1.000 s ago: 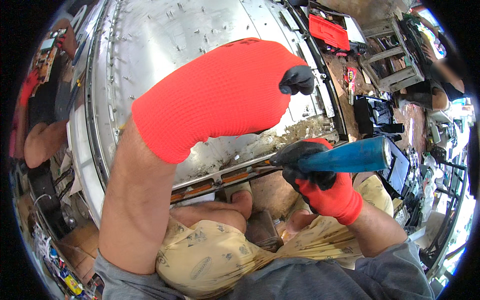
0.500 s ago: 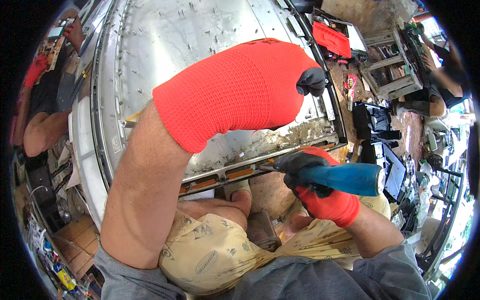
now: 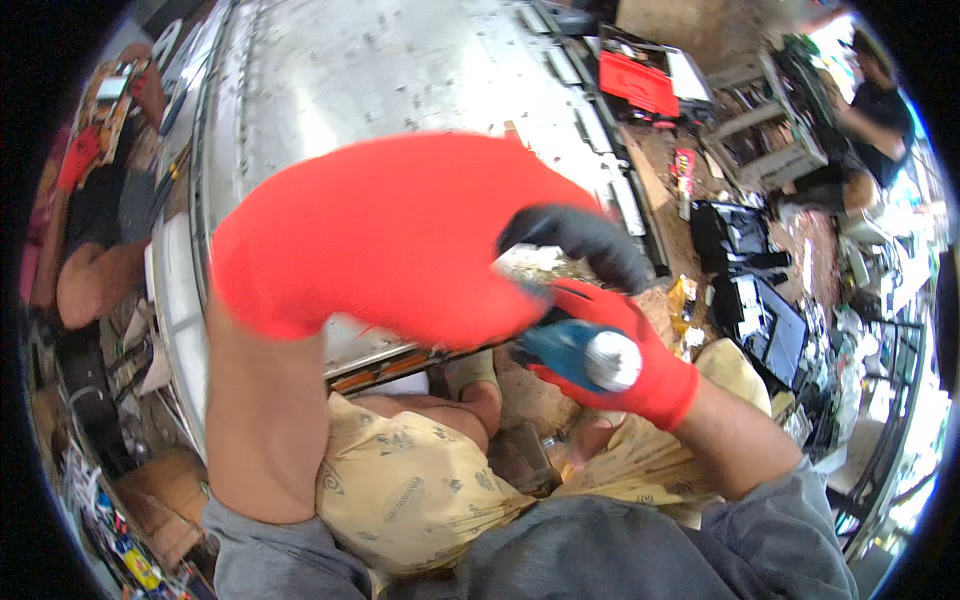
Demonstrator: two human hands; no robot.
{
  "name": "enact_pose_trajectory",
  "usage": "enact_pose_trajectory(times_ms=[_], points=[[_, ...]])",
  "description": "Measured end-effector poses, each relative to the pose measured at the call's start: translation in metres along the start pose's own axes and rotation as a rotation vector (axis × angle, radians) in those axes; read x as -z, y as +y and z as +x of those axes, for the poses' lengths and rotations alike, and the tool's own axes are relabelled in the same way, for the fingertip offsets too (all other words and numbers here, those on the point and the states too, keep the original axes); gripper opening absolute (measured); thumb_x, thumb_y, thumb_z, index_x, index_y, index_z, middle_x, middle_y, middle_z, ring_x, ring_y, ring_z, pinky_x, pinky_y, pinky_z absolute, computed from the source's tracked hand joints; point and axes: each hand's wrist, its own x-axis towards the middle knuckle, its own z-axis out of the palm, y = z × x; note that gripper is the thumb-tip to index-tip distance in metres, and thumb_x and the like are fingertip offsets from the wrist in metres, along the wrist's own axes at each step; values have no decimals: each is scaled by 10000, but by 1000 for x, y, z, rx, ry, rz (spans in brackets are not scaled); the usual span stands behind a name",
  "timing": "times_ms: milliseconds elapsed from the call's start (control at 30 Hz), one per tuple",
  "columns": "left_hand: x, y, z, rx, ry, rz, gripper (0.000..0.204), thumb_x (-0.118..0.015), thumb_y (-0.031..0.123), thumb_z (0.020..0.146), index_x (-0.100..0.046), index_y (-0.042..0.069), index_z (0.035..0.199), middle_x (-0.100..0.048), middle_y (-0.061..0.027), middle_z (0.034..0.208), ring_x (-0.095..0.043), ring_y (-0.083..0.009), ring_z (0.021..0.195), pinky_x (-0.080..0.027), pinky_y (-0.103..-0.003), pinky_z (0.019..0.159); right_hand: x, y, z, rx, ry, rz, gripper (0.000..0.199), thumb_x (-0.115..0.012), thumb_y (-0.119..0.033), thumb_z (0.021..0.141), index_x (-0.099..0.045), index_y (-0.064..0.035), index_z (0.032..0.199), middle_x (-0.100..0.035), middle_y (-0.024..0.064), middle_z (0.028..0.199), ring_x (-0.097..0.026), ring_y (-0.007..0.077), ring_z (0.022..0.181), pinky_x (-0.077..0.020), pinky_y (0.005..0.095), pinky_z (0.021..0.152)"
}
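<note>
My right hand (image 3: 645, 365), in a red glove with black fingers, is wrapped round a thick blue-handled tool (image 3: 560, 350). Its silver round end cap faces up toward me, and its blade is hidden. Just left of it, my left hand (image 3: 400, 230) wears the same kind of glove and is smeared by motion. Its thumb and fingers curve apart beside the tool's front end; whether they touch it I cannot tell. Under both hands lies a large flat metal case (image 3: 350, 90) with small studs on top and a dark rim. Orange strips (image 3: 370, 378) line its near edge.
At the far right are an open red toolbox (image 3: 640, 85), a wooden frame (image 3: 765, 130) and a co-worker (image 3: 880, 120). Black plastic cases (image 3: 740, 240) and scrap litter the floor on the right. Another person's red-gloved hand (image 3: 80, 158) works at the left.
My left hand has come nearer and lower, toward the right hand. The tool has tilted, so its end cap now points at me instead of to the right.
</note>
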Motion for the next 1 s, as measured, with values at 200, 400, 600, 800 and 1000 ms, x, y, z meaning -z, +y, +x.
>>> enact_pose_trajectory(times_ms=[200, 400, 600, 800, 1000], points=[[-35, 21, -14, 0, -64, -141, 479, -752, 110, 739, -742, 66, 1216, -699, -180, 1257, -655, -365, 1207, -496, -446, 1076, -12, 2, -5, 158, 143, 24, 628, -752, -237, 843, -551, -219, 1438, -668, 158, 1293, -665, 365, 1158, -564, 442, 947], [-59, 16, -24, 87, 23, -84, 445, -749, 90, 748, -752, 60, 1192, -736, -141, 1196, -657, -329, 1209, -472, -431, 1087, -6, -3, -20, -92, 36, -165, 399, -724, -210, 856, -669, -143, 1245, -698, 146, 1138, -694, 336, 1046, -561, 458, 859], [-58, 9, -44, 358, 65, -254, 336, -798, 120, 839, -737, 25, 1156, -762, -77, 1038, -668, -125, 967, -532, -328, 935, 59, -72, -27, -248, 272, 92, 385, -690, -127, 897, -642, -111, 1279, -705, 133, 839, -730, 234, 797, -540, 369, 681], [-67, -4, -44, 159, 95, -13, 290, -807, 183, 847, -744, 71, 1107, -760, -106, 899, -679, -148, 832, -537, -350, 793, 42, -142, -12, 82, -23, -845, 367, -687, -317, 919, -577, -62, 1160, -669, 106, 743, -690, 313, 680, -525, 417, 577], [-68, -23, -47, 124, 111, -70, 324, -839, 235, 826, -753, 67, 1088, -776, -109, 967, -689, -207, 856, -534, -360, 828, 46, -148, 8, -13, -234, -743, 306, -677, -200, 893, -543, -69, 1134, -670, 135, 802, -696, 372, 761, -536, 482, 661]])
